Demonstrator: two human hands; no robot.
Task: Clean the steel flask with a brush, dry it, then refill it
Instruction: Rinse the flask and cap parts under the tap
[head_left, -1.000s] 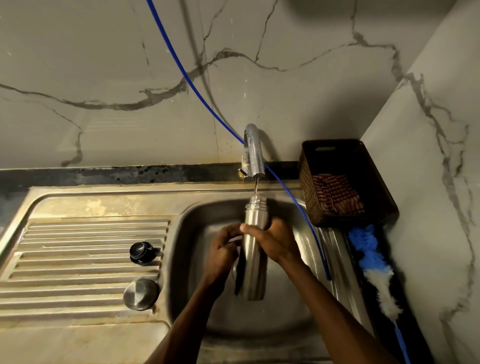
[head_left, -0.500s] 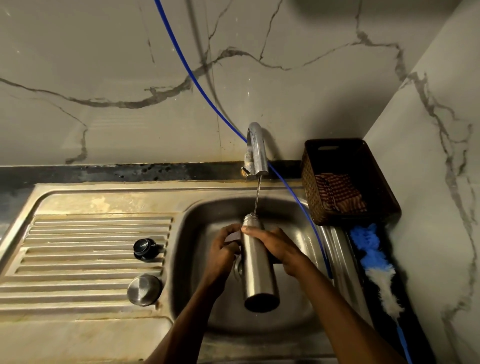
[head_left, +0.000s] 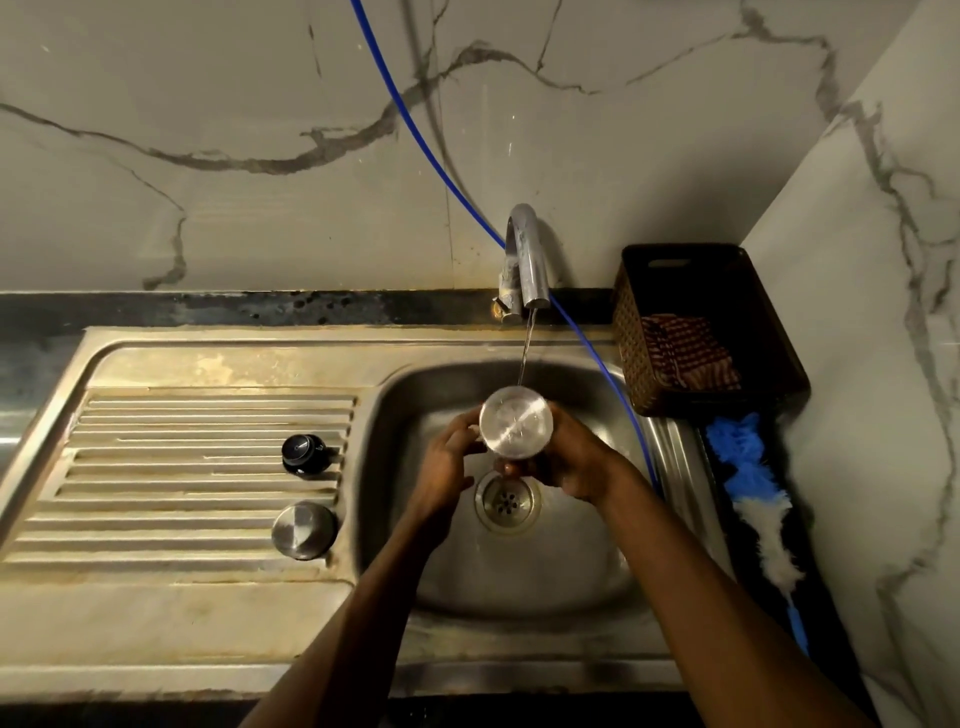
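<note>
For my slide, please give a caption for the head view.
Both hands hold the steel flask base-up under the running tap.

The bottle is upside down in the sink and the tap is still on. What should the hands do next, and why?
Probably hold the steel flask mouth-down a moment longer, then turn it upright. Both hands grip it over the drain, its round base faces the camera, and the tap's stream lands on that base, so any rinse water inside should be draining out.
</note>
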